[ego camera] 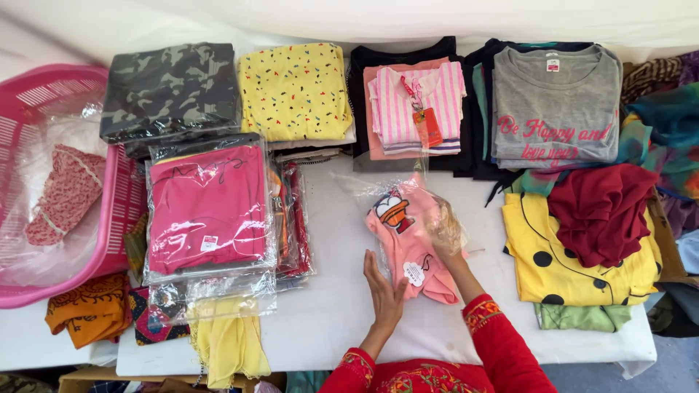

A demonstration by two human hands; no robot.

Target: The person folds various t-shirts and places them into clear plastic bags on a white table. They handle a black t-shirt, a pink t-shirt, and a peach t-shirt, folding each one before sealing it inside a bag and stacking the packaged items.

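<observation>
A folded pink garment (408, 244) with a cartoon duck print lies partly inside a clear plastic bag (378, 191) on the white table (328, 306). My right hand (445, 231) is inside the bag, gripping the garment's right side through the plastic. My left hand (384, 292) rests flat with fingers together against the garment's lower left edge. Both sleeves are red with embroidered cuffs.
A pink basket (120, 196) holding bagged cloth stands at the left. Bagged pink clothes (207, 207) lie beside it. Folded stacks line the back: camouflage (169, 91), yellow (295, 91), striped pink (416, 105), grey (555, 105). A maroon cloth (601, 211) on a yellow dotted garment (542, 266) lies right.
</observation>
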